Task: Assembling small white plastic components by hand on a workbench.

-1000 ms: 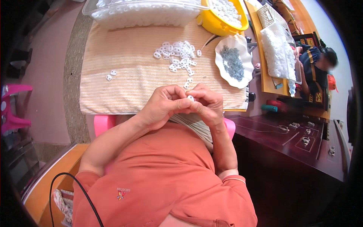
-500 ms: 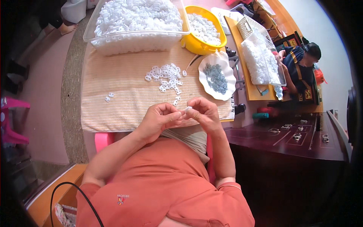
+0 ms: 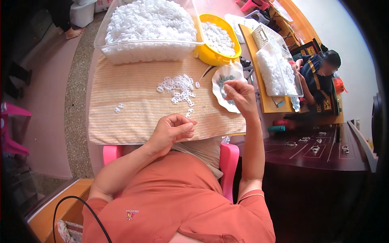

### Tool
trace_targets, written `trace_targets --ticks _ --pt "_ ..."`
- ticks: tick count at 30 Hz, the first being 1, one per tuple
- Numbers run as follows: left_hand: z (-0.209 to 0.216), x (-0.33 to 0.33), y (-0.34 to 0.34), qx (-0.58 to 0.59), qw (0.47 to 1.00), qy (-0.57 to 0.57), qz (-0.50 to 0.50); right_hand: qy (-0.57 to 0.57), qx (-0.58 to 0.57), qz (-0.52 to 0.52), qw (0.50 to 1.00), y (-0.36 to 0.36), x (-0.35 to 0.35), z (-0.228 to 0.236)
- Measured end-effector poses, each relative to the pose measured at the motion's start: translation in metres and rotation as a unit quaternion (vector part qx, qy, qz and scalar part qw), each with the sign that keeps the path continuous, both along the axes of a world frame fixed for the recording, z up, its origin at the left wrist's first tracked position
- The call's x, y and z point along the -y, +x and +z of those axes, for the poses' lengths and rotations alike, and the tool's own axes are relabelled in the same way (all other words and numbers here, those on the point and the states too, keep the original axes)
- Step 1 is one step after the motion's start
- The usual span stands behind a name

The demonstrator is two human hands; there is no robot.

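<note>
My left hand (image 3: 174, 130) is closed in a pinch above the near edge of the cloth; whatever lies between its fingertips is too small or hidden to name. My right hand (image 3: 243, 96) hangs over a white wavy-rimmed dish (image 3: 239, 71), its fingers pressed together and their contents hidden. Small grey metal pieces (image 3: 222, 81) fill the dish, partly covered by that hand. Small white oval plastic pieces with two holes (image 3: 178, 86) lie in a loose heap on the striped cloth (image 3: 129, 89). Two more white pieces (image 3: 119, 107) rest apart at the left.
A clear bin (image 3: 152, 43) heaped with white pieces stands at the back, beside a yellow basin (image 3: 214, 60) of white parts. To the right, a co-worker (image 3: 320, 69) sits behind a wooden table (image 3: 269, 106) bearing another clear box (image 3: 279, 69). A pink chair (image 3: 229, 162) surrounds me.
My hands have parted. The right one has moved right and away from me, over the dish, while the left stays near the cloth's edge. The white piece between them is out of sight.
</note>
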State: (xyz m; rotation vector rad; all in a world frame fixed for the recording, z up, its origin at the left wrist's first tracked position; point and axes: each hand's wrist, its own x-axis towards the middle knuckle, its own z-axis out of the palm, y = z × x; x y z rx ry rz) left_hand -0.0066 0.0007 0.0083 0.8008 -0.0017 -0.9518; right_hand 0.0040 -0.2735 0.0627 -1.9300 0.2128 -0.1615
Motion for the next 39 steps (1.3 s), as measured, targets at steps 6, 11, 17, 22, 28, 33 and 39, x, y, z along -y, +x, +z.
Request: trace_targets --ticks 6,11,17,22,28,33,39 --pt "-0.001 -0.001 -0.002 0.002 1.0 0.0 0.0 -0.064 0.076 -0.032 0.995 0.041 0.017 0.022" --pt "-0.002 0.0 -0.001 0.002 1.0 0.004 0.008 -0.078 0.112 -0.003 0.991 0.064 0.021 0.029" --pt "-0.003 0.001 0.001 0.028 0.999 0.016 0.013 -0.083 0.057 -0.018 0.995 0.043 0.016 0.011" --pt "0.002 -0.001 0.003 0.031 0.999 0.032 0.017 -0.162 0.011 0.071 0.984 0.018 -0.004 -0.012" --pt "-0.007 0.001 0.003 0.053 0.996 0.014 0.067 -0.256 0.007 0.126 0.958 0.003 -0.042 -0.026" --pt "-0.011 0.0 0.004 0.064 0.996 0.018 0.064 -0.369 0.046 0.133 0.919 0.009 -0.057 -0.037" --pt "-0.012 -0.001 0.005 0.059 0.996 0.009 0.066 -0.397 0.006 0.12 0.91 0.015 -0.068 -0.04"
